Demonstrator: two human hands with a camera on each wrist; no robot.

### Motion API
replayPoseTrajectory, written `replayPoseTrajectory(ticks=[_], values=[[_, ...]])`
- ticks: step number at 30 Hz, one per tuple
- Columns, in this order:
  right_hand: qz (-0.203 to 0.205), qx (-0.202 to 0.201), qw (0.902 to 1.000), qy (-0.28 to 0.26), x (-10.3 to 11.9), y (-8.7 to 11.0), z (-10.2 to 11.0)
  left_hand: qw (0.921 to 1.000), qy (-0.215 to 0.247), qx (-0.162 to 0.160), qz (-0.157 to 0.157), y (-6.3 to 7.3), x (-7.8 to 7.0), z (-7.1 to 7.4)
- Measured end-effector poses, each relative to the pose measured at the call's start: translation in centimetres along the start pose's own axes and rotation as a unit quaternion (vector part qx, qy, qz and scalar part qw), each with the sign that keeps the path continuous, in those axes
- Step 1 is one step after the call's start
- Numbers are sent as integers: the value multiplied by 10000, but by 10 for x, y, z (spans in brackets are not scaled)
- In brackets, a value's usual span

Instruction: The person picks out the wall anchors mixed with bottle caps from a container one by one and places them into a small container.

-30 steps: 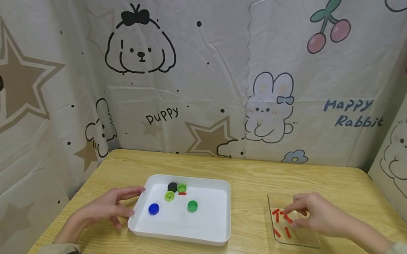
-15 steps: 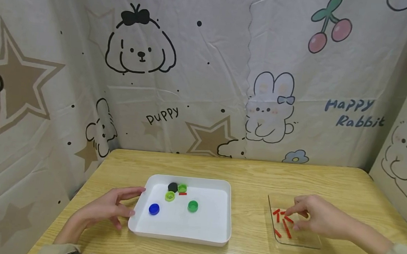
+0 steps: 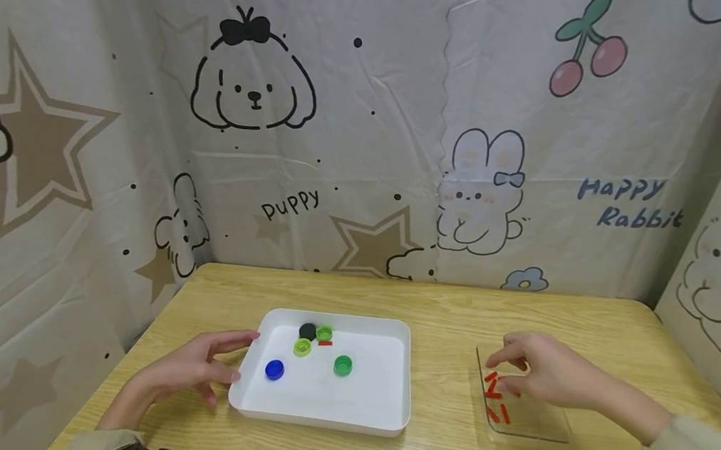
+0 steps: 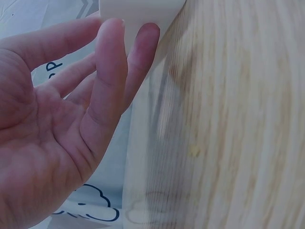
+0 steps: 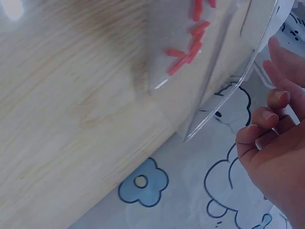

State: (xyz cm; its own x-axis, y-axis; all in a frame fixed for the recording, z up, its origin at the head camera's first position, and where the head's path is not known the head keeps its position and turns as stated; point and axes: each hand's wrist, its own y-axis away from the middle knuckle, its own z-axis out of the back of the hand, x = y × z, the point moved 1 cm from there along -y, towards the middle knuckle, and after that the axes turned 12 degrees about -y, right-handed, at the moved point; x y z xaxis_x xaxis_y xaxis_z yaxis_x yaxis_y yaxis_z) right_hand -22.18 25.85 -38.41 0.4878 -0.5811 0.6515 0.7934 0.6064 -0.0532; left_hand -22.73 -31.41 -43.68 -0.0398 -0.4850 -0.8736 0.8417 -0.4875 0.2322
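Note:
At the tray's left side, my left hand touches the white tray with spread, relaxed fingers. The left wrist view has its fingertips at the tray's white wall. Over a clear shallow box, my right hand hovers with thumb and index finger apart; I see nothing held between them. Several short red sticks lie in that box, some partly hidden by the hand. The right wrist view has the red sticks at the top and the right hand at the right, its other fingers curled.
In the tray lie a blue cap, a black cap, a green cap, a yellow-green cap, a light green cap and one red stick. A printed curtain hangs behind the wooden table.
My right hand has shifted left and slightly up over the clear box. Some red sticks in it lie differently. The left hand has stayed at the tray.

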Motion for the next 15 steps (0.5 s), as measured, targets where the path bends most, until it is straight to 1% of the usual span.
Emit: replayPoseTrajectory(ticks=[6, 11, 15], values=[[353, -1, 9993, 144, 17, -26, -7, 10000, 4, 18, 7, -1, -2, 0], [670, 146, 9974, 227, 31, -56, -22, 10000, 2, 19, 2, 0, -1, 1], [832, 271, 9959, 248, 42, -82, -33, 10000, 20, 19, 3, 0, 0, 0]])
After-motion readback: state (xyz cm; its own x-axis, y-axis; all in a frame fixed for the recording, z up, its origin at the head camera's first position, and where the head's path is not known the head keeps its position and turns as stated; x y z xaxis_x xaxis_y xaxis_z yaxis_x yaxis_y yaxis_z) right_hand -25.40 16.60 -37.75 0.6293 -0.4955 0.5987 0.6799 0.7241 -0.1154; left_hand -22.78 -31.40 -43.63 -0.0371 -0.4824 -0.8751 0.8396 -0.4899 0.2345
